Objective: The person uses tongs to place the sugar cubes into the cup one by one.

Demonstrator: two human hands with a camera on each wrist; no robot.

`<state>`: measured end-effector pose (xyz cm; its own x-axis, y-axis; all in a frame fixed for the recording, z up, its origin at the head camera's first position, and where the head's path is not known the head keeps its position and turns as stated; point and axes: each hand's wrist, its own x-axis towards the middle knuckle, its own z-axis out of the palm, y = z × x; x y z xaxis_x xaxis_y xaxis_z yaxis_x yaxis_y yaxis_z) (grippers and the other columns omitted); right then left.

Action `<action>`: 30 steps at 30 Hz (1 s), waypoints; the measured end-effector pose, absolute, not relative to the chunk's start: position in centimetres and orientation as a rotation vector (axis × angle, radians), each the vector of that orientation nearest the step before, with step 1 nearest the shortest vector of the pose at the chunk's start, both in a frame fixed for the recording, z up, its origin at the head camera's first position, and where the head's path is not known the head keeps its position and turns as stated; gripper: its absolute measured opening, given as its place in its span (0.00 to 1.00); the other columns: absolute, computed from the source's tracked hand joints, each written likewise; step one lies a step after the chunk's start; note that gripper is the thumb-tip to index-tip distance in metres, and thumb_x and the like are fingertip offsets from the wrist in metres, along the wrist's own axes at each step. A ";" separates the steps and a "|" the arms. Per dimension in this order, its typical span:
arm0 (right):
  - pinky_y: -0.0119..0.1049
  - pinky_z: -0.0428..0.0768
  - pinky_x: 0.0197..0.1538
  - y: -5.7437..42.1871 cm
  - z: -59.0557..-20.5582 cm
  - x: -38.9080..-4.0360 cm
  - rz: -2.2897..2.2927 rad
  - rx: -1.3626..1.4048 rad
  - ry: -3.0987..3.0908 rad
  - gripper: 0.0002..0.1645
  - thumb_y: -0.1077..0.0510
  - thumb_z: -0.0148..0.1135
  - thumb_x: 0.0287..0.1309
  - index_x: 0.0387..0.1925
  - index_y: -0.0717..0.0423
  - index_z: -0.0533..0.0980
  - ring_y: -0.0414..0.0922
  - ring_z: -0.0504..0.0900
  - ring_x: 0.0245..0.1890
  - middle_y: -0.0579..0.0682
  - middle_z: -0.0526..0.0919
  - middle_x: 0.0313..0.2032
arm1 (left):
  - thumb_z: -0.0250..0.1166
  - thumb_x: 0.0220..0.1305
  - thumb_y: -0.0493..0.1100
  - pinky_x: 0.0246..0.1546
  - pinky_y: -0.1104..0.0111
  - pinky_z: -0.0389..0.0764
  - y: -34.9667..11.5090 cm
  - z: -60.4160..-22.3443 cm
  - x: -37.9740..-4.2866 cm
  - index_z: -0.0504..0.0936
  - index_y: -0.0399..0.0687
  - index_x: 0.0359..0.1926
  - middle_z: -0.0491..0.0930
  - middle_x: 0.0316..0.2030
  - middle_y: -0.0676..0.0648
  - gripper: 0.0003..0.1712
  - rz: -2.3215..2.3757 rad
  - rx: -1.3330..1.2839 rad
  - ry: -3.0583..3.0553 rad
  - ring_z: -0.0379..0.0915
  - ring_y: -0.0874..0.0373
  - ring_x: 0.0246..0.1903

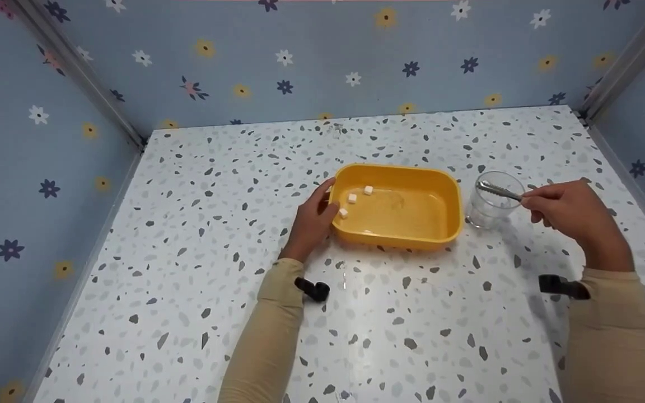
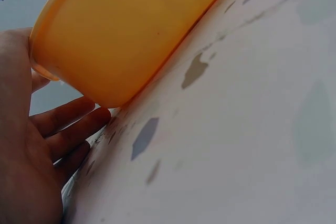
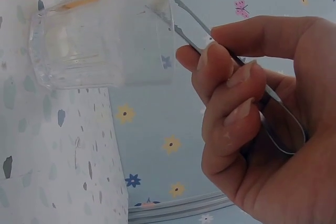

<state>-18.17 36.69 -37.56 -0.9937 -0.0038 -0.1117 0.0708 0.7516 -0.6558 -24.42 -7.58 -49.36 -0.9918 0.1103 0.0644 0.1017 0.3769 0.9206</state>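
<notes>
My left hand (image 1: pixel 310 223) holds the left end of a yellow plastic tub (image 1: pixel 412 242), thumb at its rim. In the left wrist view, its fingers (image 2: pixel 79 124) reach the tub's lower edge. Three small white cubes (image 1: pixel 353 198) lie at the left inside the tub. To the right stands a clear drinking glass (image 1: pixel 487 215). My right hand (image 1: pixel 569 212) grips small metal tongs (image 1: pixel 500 191) between thumb and fingers, their serrated tips over the glass's mouth. In the right wrist view the bent end of the tongs (image 3: pixel 294 148) sits in the palm; I cannot tell whether the tips hold anything.
A white speckled tabletop (image 1: pixel 188 313) lies under everything. Blue flowered panels (image 1: pixel 322 61) stand at the back and both sides, with grey strips (image 1: pixel 76 67) at the corners. Black camera mounts (image 1: pixel 314 289) sit on both sleeved wrists.
</notes>
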 end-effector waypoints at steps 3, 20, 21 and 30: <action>0.36 0.72 0.26 36.8 -37.6 -18.2 -1.061 0.042 2.853 0.24 0.49 0.57 0.71 0.53 0.66 0.82 0.44 0.74 0.25 0.50 0.83 0.26 | 0.56 0.72 0.50 0.63 0.62 0.71 -7.5 -49.2 -24.4 0.65 0.71 0.73 0.75 0.63 0.51 0.31 1.737 0.194 2.591 0.71 0.59 0.59; 0.36 0.69 0.24 37.0 -37.4 -18.1 -1.010 0.022 2.885 0.24 0.50 0.57 0.70 0.52 0.67 0.82 0.42 0.73 0.23 0.49 0.83 0.25 | 0.56 0.72 0.49 0.59 0.63 0.74 -7.6 -49.3 -24.4 0.65 0.71 0.73 0.75 0.62 0.52 0.30 1.761 0.218 2.578 0.72 0.60 0.57; 0.36 0.69 0.24 37.0 -37.4 -18.1 -1.007 0.019 2.889 0.24 0.50 0.57 0.70 0.52 0.67 0.82 0.42 0.74 0.23 0.49 0.83 0.25 | 0.56 0.72 0.49 0.59 0.63 0.74 -7.6 -49.3 -24.4 0.65 0.71 0.73 0.75 0.61 0.52 0.30 1.768 0.221 2.573 0.72 0.60 0.57; 0.36 0.71 0.25 37.0 -37.3 -18.0 -1.007 0.033 2.883 0.25 0.49 0.58 0.70 0.52 0.68 0.82 0.43 0.75 0.23 0.50 0.83 0.26 | 0.56 0.72 0.49 0.61 0.63 0.73 -7.7 -49.3 -24.4 0.65 0.73 0.73 0.75 0.63 0.52 0.30 1.774 0.214 2.560 0.72 0.60 0.58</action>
